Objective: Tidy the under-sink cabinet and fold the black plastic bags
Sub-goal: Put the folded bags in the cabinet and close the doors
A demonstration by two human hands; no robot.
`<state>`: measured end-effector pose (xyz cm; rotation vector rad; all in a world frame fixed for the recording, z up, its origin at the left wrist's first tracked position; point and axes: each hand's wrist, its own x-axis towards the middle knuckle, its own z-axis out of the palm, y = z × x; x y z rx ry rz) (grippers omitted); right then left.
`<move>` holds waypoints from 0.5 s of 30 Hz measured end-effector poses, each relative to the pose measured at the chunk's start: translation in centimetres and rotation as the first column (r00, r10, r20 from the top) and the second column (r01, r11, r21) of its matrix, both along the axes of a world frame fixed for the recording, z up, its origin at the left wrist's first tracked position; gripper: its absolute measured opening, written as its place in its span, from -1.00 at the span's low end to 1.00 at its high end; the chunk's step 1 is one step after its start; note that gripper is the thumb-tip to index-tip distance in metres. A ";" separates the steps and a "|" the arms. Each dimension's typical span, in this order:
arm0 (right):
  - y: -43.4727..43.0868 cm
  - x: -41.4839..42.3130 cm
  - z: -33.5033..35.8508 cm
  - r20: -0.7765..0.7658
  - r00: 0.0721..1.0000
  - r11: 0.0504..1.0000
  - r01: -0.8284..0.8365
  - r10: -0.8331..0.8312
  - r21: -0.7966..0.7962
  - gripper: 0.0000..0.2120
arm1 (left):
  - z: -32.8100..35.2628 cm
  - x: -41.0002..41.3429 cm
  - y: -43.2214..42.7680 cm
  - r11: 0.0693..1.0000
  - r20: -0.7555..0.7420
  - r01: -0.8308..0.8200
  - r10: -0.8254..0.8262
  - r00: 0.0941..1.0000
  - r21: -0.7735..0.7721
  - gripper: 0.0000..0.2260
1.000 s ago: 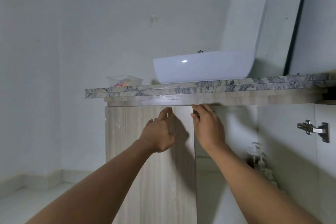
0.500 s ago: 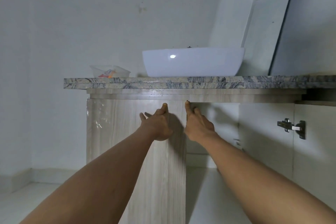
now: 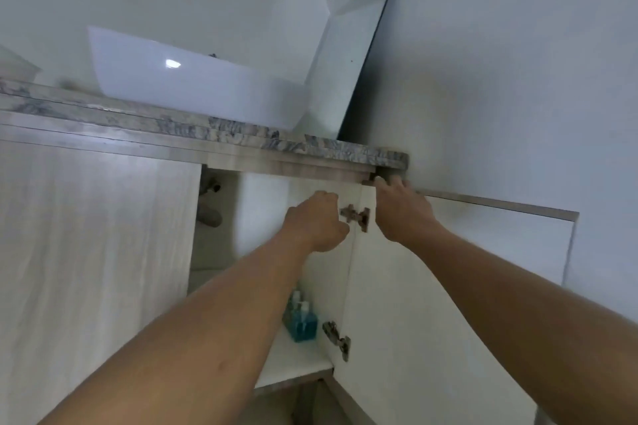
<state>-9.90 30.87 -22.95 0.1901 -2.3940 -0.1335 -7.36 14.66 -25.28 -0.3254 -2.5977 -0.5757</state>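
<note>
Where the open door (image 3: 431, 286) meets the frame of the under-sink cabinet (image 3: 221, 252), the right hand (image 3: 404, 212) reaches up with its fingers stretched out fairly straight, the tips touching the door's top edge at the hinged corner, just under the lip of the surface (image 3: 241, 134). The left hand (image 3: 316, 222) is just beside it, inside the cabinet opening, seen from the back with its fingers curled inward next to the upper hinge (image 3: 355, 216). I cannot tell whether it pinches the hinge or holds nothing. Both bare forearms run up from the bottom of the view.

The door is swung wide to the right, showing its pale inner face, and the lower hinge (image 3: 336, 340) sits further down the same edge. Low in the opening, near that hinge, blue bottles (image 3: 300, 321) stand on the white cabinet floor (image 3: 293, 362), partly hidden behind the left forearm. Deeper in and to the left, a drain pipe (image 3: 209, 214) hangs in the shadow. The closed door (image 3: 93, 252), in pale wood grain, covers the cabinet's left half.

The cabinet sits directly beneath the grey-veined stone surface. A white basin (image 3: 193, 90) rests on top of it, and a mirror (image 3: 348, 62) leans in the corner against the white wall (image 3: 518, 62). The view is tilted and slightly blurred.
</note>
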 end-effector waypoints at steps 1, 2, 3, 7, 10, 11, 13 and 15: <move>2.0 0.5 0.5 -0.024 0.997 0.996 0.074 -0.073 0.042 -0.61 | 0.0 -0.5 1.9 0.997 0.021 0.067 -0.068 0.998 0.029 -0.57; 3.8 1.0 1.2 -0.040 0.988 0.986 0.150 -0.148 0.077 -0.68 | 0.0 -0.9 3.7 0.990 0.045 0.127 -0.130 0.990 0.066 -0.61; 5.5 1.5 1.8 -0.041 0.975 0.970 0.224 -0.221 0.097 -0.75 | -0.2 -1.2 5.5 0.976 0.071 0.189 -0.198 0.978 0.111 -0.58; 10.6 3.8 5.0 0.095 0.903 0.906 0.423 -0.420 -0.018 -0.92 | -1.8 -0.2 11.6 0.884 0.160 0.376 -0.428 0.890 0.277 -0.41; 11.9 4.7 6.5 0.181 0.871 0.877 0.474 -0.456 -0.074 -0.86 | -3.0 0.7 14.8 0.831 0.167 0.447 -0.518 0.839 0.332 -0.38; 11.9 4.9 6.7 0.183 0.870 0.877 0.476 -0.458 -0.062 -0.86 | -3.0 0.9 15.5 0.815 0.165 0.457 -0.537 0.828 0.357 -0.37; 11.3 5.5 7.1 0.195 0.864 0.879 0.476 -0.464 -0.013 -0.85 | -2.8 1.1 16.3 0.793 0.145 0.468 -0.555 0.819 0.390 -0.35; 10.2 5.8 7.5 0.217 0.854 0.879 0.475 -0.473 0.046 -0.85 | -2.3 1.5 16.2 0.776 0.113 0.467 -0.557 0.823 0.424 -0.34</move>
